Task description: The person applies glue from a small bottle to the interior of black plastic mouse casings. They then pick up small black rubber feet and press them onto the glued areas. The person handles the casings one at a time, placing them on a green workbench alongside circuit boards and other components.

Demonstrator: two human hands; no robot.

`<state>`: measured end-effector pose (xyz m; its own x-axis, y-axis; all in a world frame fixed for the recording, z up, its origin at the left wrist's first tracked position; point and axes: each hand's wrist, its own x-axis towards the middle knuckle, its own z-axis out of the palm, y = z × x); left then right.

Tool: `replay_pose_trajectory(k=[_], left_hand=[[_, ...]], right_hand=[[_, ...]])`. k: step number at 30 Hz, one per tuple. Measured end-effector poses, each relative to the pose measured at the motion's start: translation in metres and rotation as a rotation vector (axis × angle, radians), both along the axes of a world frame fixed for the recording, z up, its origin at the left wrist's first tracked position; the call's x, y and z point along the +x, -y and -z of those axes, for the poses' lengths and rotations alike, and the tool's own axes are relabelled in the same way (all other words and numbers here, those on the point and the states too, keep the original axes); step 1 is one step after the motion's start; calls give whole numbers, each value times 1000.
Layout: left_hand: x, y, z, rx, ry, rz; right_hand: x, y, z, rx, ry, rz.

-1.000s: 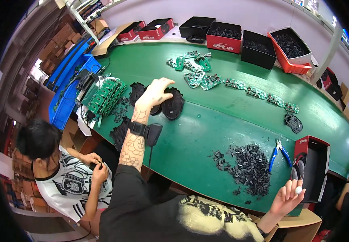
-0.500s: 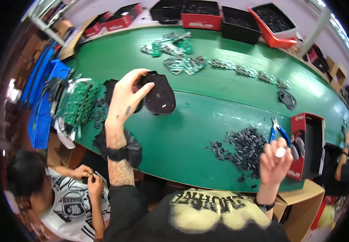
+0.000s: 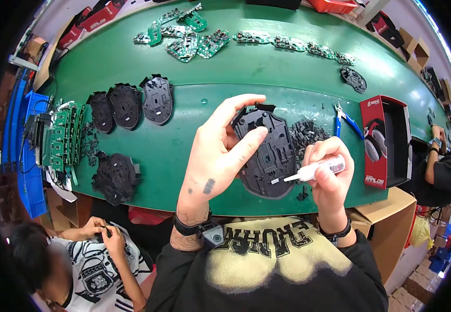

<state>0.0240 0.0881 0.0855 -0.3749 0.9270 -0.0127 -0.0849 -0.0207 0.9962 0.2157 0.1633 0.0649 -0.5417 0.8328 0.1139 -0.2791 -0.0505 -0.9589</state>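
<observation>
The left hand (image 3: 217, 156) is clamping a black computer-mouse shell (image 3: 269, 166), its thumb pressing on the inner face and its fingers wrapping the upper left edge. The right hand (image 3: 332, 179) is gripping a white squeeze bottle (image 3: 329, 165) between thumb and fingers. The hands are working apart from each other, on opposite sides of the shell. The shell is facing the camera above the near part of the green workbench (image 3: 210, 73). The bottle's tapered nozzle is pointing left at a small pale rectangle (image 3: 275, 181) low on the shell; whether the tip is touching cannot be told.

Behind the shell and right hand, a pile of black plastic pieces (image 3: 308, 134) is lying on the bench. Blue-handled pliers (image 3: 347, 120) are lying just beside the pile, and a red box (image 3: 386, 140) is standing to their right. To the left, three mouse shells (image 3: 157, 101) are lying in a row, with a heap of shells (image 3: 116, 177) nearer the bench edge. Green circuit boards (image 3: 66, 135) are standing packed together at far left. Along the back, more boards (image 3: 288, 43) are forming a line.
</observation>
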Motion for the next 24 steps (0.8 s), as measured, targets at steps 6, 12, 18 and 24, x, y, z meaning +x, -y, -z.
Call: replay_pose_trajectory(k=[6,12,18,24], left_hand=[[3,-2,2,33,-41,-8],[7,-5,3,62,19,1],[7,-4,-2,27,26,29],[9,-4,-1,58,27,-1]], right_hand=[[6,1,-10,184,63,11],[4,-2,-11,329,75,20],[5,-3,-11,396,111,14],[6,-5,-10,417,105,21]])
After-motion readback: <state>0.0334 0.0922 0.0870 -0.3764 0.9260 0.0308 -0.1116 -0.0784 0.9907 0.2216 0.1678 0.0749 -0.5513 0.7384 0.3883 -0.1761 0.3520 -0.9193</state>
